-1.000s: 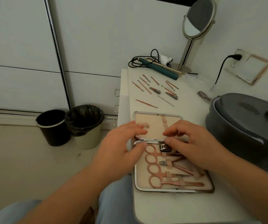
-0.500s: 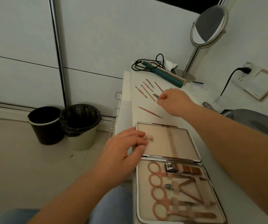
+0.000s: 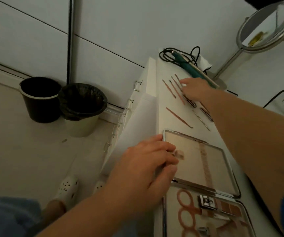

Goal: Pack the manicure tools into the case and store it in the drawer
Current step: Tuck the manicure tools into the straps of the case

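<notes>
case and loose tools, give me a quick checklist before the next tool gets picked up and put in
1. Case lies open and flat on the table: ok.
2. Left hand steadies the case at its left edge: ok.
3. Right hand is at the far row of thin tools: ok.
4. Right hand has a grip on a tool: cannot tell, the fingers cover that spot.
5. Free space in the upper half of the case: ok, nothing is strapped in there.
6. Lower half holds scissors and clippers: ok.
</notes>
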Motion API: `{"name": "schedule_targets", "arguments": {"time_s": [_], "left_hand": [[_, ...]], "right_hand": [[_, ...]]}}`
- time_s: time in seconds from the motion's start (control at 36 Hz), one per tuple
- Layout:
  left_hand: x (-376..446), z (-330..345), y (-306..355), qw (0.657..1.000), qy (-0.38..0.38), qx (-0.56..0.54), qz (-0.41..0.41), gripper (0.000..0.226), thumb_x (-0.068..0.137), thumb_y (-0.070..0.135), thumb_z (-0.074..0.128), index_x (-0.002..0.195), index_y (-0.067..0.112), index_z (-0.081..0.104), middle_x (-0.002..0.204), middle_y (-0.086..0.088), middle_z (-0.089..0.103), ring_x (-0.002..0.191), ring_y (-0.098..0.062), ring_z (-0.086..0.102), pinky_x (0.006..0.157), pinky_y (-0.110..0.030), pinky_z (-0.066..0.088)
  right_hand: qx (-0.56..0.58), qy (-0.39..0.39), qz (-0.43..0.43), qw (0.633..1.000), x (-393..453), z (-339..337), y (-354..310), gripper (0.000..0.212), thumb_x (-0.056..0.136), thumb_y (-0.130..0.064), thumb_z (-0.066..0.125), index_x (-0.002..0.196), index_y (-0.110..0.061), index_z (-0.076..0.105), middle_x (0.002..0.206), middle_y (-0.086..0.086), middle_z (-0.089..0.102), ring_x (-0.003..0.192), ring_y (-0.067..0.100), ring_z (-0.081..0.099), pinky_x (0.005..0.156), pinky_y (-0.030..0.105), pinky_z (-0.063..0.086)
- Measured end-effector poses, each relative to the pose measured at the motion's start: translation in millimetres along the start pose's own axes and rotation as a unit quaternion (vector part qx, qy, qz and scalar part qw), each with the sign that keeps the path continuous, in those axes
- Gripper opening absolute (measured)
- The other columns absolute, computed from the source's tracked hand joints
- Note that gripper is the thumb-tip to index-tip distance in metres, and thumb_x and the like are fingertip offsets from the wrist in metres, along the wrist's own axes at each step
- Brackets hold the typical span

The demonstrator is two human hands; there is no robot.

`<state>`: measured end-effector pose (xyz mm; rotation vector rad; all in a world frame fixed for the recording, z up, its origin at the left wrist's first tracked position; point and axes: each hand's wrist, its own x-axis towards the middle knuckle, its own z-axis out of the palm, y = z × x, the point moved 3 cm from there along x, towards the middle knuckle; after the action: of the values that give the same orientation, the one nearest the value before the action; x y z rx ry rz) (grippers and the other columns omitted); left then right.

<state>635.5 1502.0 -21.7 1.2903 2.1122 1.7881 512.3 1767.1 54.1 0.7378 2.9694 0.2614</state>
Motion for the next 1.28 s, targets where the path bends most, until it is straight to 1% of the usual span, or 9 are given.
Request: {"name": "schedule_targets", "arguments": {"time_s": [0.17,0.36,0.5,0.69,0.81,0.97,1.08,1.19,1.28], "left_hand": [[1,1,-4,1.000,0.010,-0.002,0.013,0.025,0.084,0.043,0.043,0.105,0.034,0.054,0.120,0.022,0.055,0.128,0.006,0.032,0.098,-0.043,0.041],[0,2,-6,1.000,0.005,-0.015,0.004,0.027,0.084,0.043,0.043,0.100,0.032,0.062,0.120,0.021,0.057,0.130,0.005,0.030,0.099,-0.041,0.040],[0,-1,-5,1.000,-0.012,-0.011,0.005,0.028,0.085,0.044,0.042,0.101,0.033,0.062,0.121,0.021,0.056,0.130,0.003,0.030,0.101,-0.042,0.038],[1,2,-4,1.000,-0.010,-0.023,0.007,0.027,0.085,0.043,0.042,0.100,0.032,0.063,0.120,0.020,0.057,0.130,0.003,0.031,0.100,-0.043,0.039],[-1,1,-6,1.000,-0.005,-0.017,0.003,0.027,0.085,0.044,0.042,0.100,0.034,0.061,0.120,0.022,0.056,0.129,0.006,0.030,0.100,-0.041,0.039],[0,0,-5,1.000,-0.010,-0.013,0.003,0.028,0.085,0.044,0.042,0.100,0.033,0.062,0.120,0.021,0.056,0.130,0.005,0.030,0.101,-0.042,0.038],[-1,1,-5,1.000,-0.010,-0.019,0.001,0.028,0.085,0.043,0.042,0.100,0.032,0.063,0.120,0.020,0.056,0.130,0.004,0.030,0.100,-0.042,0.039],[-2,2,-5,1.000,-0.007,-0.017,-0.001,0.028,0.085,0.044,0.041,0.100,0.034,0.062,0.120,0.021,0.056,0.130,0.005,0.029,0.102,-0.042,0.038],[-2,2,-5,1.000,-0.009,-0.017,0.000,0.027,0.085,0.044,0.041,0.099,0.034,0.061,0.121,0.021,0.055,0.130,0.006,0.028,0.102,-0.041,0.037]], "right_hand": [[-0.048,-0.003,-0.022,0.999,11,2,4,0.036,0.094,-0.017,0.039,0.126,-0.025,0.054,0.137,-0.002,0.049,0.123,0.019,0.045,0.103,0.036,0.036],[0.059,0.043,0.048,0.996,9,-8,9,0.033,0.092,-0.018,0.046,0.123,-0.021,0.057,0.124,0.005,0.059,0.099,0.023,0.060,0.084,0.030,0.047],[0.079,0.011,0.034,0.996,4,-6,-4,0.038,0.093,-0.011,0.039,0.129,-0.017,0.049,0.136,0.006,0.049,0.115,0.024,0.051,0.093,0.033,0.046],[0.105,0.006,0.087,0.991,-5,-16,11,0.029,0.083,-0.019,0.057,0.110,-0.012,0.066,0.116,0.011,0.063,0.110,0.028,0.057,0.087,0.032,0.045],[0.104,0.004,0.075,0.992,-6,-16,10,0.028,0.084,-0.023,0.061,0.105,-0.006,0.067,0.110,0.009,0.064,0.099,0.027,0.059,0.084,0.032,0.045],[0.099,0.020,0.135,0.986,-6,-16,10,0.035,0.076,-0.035,0.070,0.070,-0.004,0.053,0.062,0.005,0.048,0.053,0.015,0.044,0.051,0.025,0.039],[0.077,-0.008,0.133,0.988,-4,-19,6,0.030,0.077,-0.027,0.070,0.064,-0.006,0.054,0.078,0.010,0.059,0.067,0.020,0.054,0.061,0.028,0.046],[0.112,-0.017,0.135,0.984,-3,-19,4,0.019,0.079,-0.019,0.068,0.081,-0.001,0.062,0.092,0.012,0.063,0.082,0.022,0.057,0.076,0.032,0.049],[0.135,-0.023,0.142,0.980,-2,-17,4,0.017,0.081,-0.016,0.065,0.086,0.000,0.061,0.092,0.012,0.061,0.071,0.019,0.053,0.065,0.028,0.045]]}}
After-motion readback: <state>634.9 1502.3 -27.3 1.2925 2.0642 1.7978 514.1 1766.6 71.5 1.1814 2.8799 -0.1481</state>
